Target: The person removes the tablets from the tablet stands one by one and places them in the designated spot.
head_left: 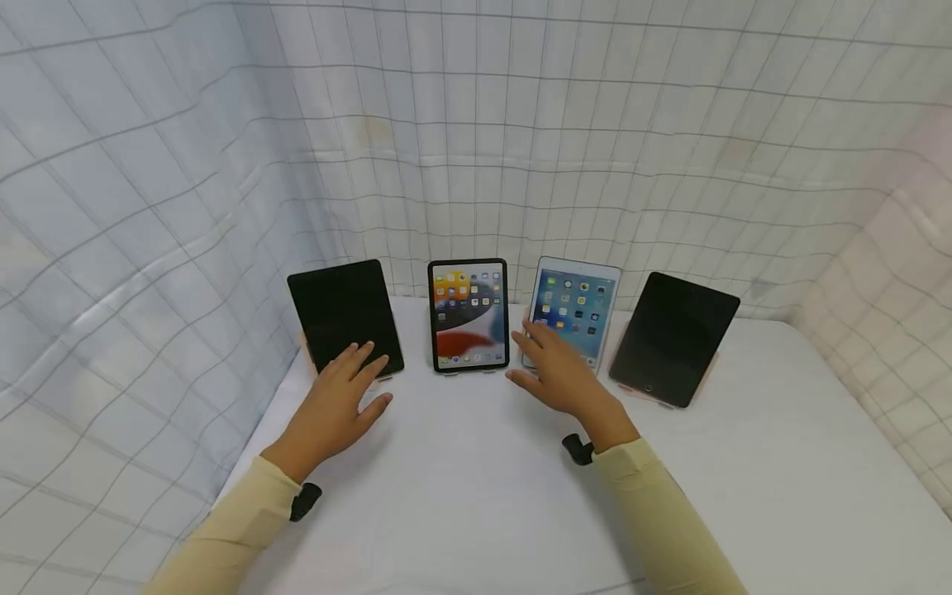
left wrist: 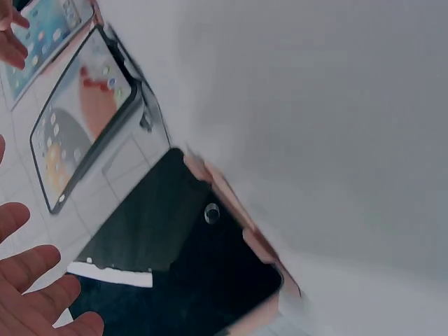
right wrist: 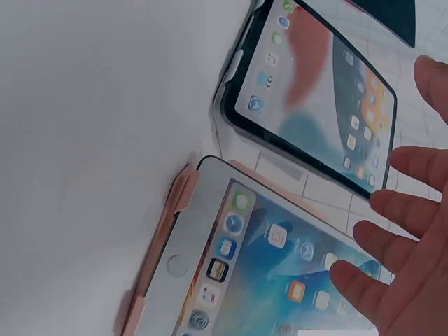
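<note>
Over the lower part of a dark-screened tablet (head_left: 345, 310) at the left, my left hand (head_left: 338, 409) hovers with its fingers spread, holding nothing. My right hand (head_left: 561, 372) has its fingers extended in front of a white tablet (head_left: 576, 302) whose screen shows app icons; nothing is in its grasp. Between the hands stands a black-framed tablet (head_left: 468, 314) with a lit home screen. A second dark tablet (head_left: 673, 339) leans at the far right. Pinkish stands (right wrist: 185, 189) prop the white tablet and the left dark tablet (left wrist: 231, 259) from below.
The tablets stand in a row along the back of a white table (head_left: 461, 479). Behind and beside them hangs a white grid-patterned cloth (head_left: 476, 124). Small black devices (head_left: 576, 449) are strapped at both wrists, by the light sleeves (head_left: 662, 512).
</note>
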A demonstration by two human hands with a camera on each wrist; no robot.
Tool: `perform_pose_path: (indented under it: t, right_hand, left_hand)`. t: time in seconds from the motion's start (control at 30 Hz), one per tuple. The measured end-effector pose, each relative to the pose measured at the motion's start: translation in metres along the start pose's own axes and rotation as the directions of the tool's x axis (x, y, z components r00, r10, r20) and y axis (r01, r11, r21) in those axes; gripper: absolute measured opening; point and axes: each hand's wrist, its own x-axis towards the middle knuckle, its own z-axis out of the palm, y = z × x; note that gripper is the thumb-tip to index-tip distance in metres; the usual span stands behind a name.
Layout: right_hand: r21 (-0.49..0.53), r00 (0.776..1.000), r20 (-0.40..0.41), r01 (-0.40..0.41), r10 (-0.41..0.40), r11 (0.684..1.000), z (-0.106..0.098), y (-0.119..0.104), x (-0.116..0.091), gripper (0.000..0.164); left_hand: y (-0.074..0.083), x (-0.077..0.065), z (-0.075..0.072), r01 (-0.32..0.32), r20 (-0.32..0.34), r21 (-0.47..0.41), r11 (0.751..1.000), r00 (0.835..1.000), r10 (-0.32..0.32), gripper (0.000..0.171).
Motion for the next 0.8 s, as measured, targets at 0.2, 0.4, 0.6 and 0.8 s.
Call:
perform_pose_path:
  t: [0.2, 0.4, 0.6, 0.8]
  right_hand:
    - [-0.035, 0.999, 0.012, 0.039, -0.038, 0.999, 0.000, -0.008, 0.018, 0.066]
    - [-0.037, 0.994, 0.003, 0.109, -0.109, 0.993, 0.010, -0.014, 0.034, 0.059]
    - [-0.035, 0.990, -0.032, 0.140, -0.141, 0.990, 0.018, -0.018, 0.045, 0.053]
    - [-0.063, 0.979, -0.111, 0.163, -0.169, 0.985, 0.018, -0.020, 0.058, 0.041]
  left_hand:
    - [-0.017, -0.014, -0.016, 0.009, -0.147, -0.054, 0.998, 0.989, -0.017, 0.057]
    - [-0.027, -0.024, -0.029, 0.066, -0.194, -0.116, 0.991, 0.977, -0.087, 0.053]
    - [-0.037, -0.025, -0.035, 0.107, -0.216, -0.189, 0.976, 0.965, -0.147, 0.050]
    - [-0.046, -0.022, -0.040, 0.144, -0.234, -0.224, 0.964, 0.952, -0.196, 0.047]
